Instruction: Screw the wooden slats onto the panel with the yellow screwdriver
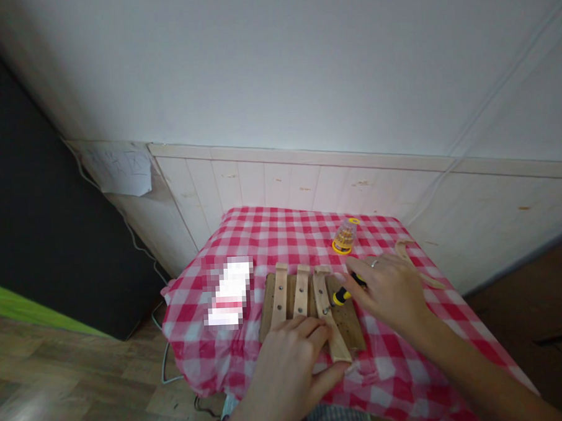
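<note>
A wooden board with three pale slats (301,296) lies on the red and white checked tablecloth (273,235). My left hand (292,365) rests on the board's near edge, fingers bent over the slats and thumb along the rightmost, slanted slat (330,323). My right hand (389,289), a ring on one finger, is closed round a screwdriver with a black and yellow handle (343,294). The screwdriver's tip touches a screw on the rightmost slat.
A small clear jar with a yellow lid (345,237) stands behind the board. A curved wooden piece (416,263) lies at the right. A blurred white and red object (231,292) sits left of the board. White panelled wall behind; wooden floor around the small table.
</note>
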`<action>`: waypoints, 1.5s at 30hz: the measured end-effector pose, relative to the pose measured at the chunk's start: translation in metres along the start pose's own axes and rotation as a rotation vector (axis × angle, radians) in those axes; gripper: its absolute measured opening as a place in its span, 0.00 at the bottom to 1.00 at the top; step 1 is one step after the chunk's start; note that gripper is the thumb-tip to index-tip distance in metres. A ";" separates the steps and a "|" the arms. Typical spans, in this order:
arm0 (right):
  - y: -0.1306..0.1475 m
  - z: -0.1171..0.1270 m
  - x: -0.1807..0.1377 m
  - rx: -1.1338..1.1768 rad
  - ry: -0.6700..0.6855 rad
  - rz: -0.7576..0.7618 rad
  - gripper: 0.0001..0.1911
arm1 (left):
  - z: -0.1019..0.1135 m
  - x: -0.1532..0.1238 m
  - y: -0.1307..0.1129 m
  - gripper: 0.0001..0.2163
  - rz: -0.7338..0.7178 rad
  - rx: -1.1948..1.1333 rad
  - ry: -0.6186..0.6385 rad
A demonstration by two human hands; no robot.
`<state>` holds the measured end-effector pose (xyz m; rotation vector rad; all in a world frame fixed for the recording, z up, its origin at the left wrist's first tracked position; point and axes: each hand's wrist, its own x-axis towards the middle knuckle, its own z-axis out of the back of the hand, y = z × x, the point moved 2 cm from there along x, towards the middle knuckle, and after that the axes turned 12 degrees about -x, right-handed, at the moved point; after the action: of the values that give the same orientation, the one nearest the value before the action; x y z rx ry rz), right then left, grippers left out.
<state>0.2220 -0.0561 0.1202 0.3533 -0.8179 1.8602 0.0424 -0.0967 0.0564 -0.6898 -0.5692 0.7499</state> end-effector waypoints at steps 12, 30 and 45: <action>-0.016 0.016 -0.008 0.579 0.396 0.043 0.09 | 0.000 -0.001 0.000 0.14 -0.015 0.005 -0.011; -0.010 0.009 -0.009 -0.168 -0.004 -0.047 0.23 | -0.002 -0.001 0.002 0.16 -0.021 0.000 -0.013; -0.012 0.014 -0.014 0.995 0.483 0.045 0.13 | -0.001 0.000 -0.001 0.13 -0.004 -0.003 -0.006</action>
<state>0.2375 -0.0722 0.1265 0.4572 0.4766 2.1564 0.0434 -0.0974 0.0564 -0.6894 -0.5765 0.7481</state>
